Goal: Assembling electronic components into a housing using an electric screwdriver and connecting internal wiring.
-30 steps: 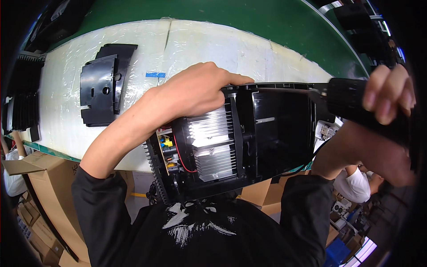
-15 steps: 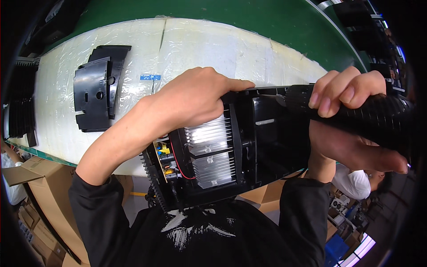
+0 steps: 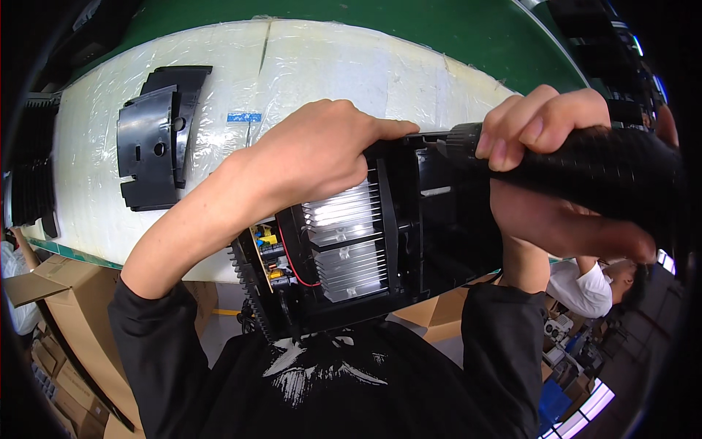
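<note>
So this black housing [image 3: 461,227] is sitting at the near edge of the table [image 3: 344,66], showing off shiny silver fins [image 3: 347,271], a red wire [image 3: 298,269] and yellow-dotted electronics [image 3: 272,257] at left; its right compartment is looking glossy and dark. Left hand [image 3: 329,150] is curling over the far side, index stretching right, can't tell if it's gripping. Right hand [image 3: 548,123] is wrapping around a black tool [image 3: 599,164].

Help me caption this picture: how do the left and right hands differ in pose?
The left hand lies over the black housing, index finger stretched along its far edge; the right hand curls around a dark tool. The left hand shows its back, the right hand its fingertips. Both hands are bare.
</note>
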A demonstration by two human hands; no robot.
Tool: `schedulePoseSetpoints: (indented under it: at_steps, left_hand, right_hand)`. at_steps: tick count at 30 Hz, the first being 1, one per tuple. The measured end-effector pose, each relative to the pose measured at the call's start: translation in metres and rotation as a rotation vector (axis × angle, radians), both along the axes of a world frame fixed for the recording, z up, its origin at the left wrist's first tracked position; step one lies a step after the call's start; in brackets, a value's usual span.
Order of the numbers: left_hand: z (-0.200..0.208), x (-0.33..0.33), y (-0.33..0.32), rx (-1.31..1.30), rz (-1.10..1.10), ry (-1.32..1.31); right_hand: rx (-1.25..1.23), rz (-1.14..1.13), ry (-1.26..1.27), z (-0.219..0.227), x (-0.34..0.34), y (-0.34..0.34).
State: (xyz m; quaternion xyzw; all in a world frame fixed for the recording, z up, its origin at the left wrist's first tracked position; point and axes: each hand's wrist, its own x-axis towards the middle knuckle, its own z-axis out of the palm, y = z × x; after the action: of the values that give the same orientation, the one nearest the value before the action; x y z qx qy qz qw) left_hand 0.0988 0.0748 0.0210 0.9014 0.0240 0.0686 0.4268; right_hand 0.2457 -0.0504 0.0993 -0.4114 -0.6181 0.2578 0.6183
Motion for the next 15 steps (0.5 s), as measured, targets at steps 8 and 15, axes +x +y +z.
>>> schedulePoseSetpoints:
  at_steps: [8,15]
  left_hand:
    - [0.006,0.000,0.001,0.081,-0.032,0.119]
    - [-0.004,0.002,0.003,0.138,-0.016,-0.076]
  right_hand:
    - [0.130,-0.078,0.228,-0.022,0.000,0.002]
    - [0.051,-0.060,0.252,-0.025,0.000,-0.003]
